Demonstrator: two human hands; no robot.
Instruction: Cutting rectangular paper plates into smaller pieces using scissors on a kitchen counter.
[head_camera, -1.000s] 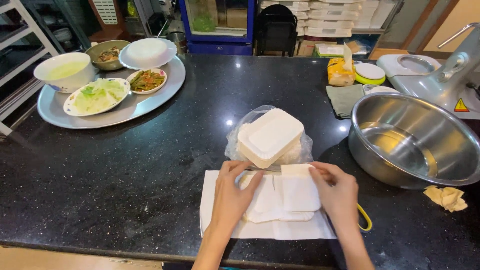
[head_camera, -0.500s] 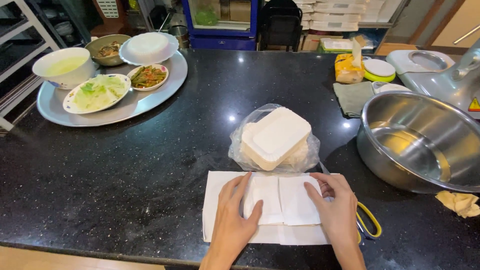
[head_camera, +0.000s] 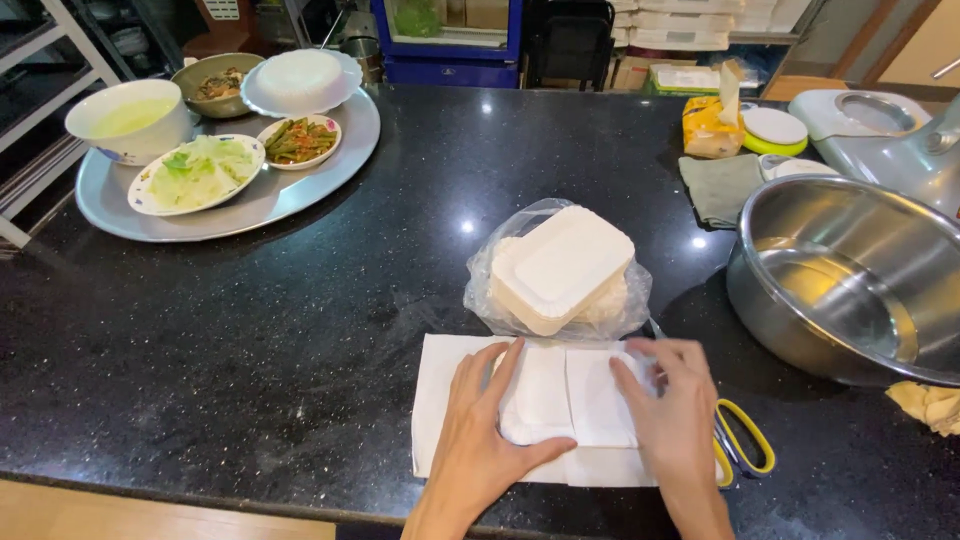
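Looks like you're partway through folding: your left hand (head_camera: 478, 440) and right hand (head_camera: 675, 420) lie flat and open, a little apart, on the white paper (head_camera: 560, 410) at the surface's near edge, outer flaps still unfolded.

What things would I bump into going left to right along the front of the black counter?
Left hand → white paper → right hand → yellow-handled scissors → steel mixing bowl → crumpled yellow cloth.
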